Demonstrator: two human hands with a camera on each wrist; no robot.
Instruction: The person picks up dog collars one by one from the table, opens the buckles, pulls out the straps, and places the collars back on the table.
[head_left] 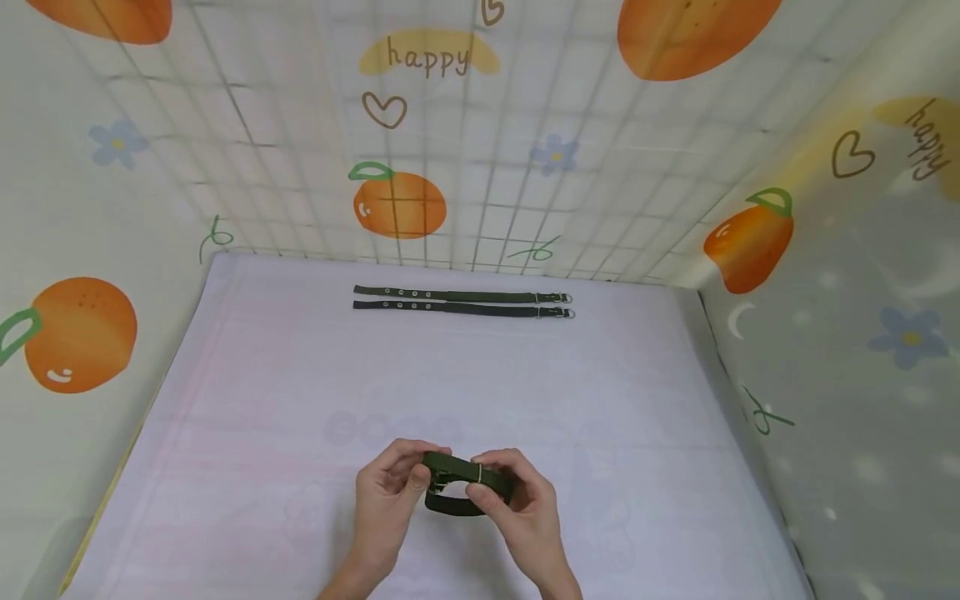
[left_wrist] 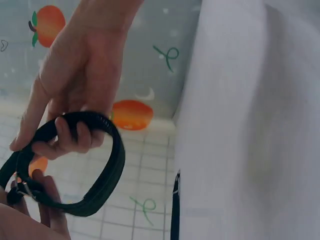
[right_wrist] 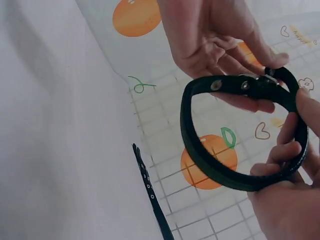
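A dark green dog collar (head_left: 457, 506), bent into a loop, is held between both hands over the near part of the table. My left hand (head_left: 384, 500) pinches it by the buckle end, thumb in front and fingers behind. On the other side my right hand (head_left: 527, 507) grips the band beside a metal loop, its thumb on the near face. In the right wrist view the metal buckle (right_wrist: 267, 80) and eyelets (right_wrist: 216, 85) show on the looped band, the strap running through the buckle. The right fingers (right_wrist: 285, 152) curl through the loop.
Two similar dark collars (head_left: 487, 310) lie flat side by side at the back of the table, eyelets to the left and buckles to the right. A white cloth (head_left: 262, 375) covers the table. Printed curtains (head_left: 300, 167) with oranges and a grid stand around it.
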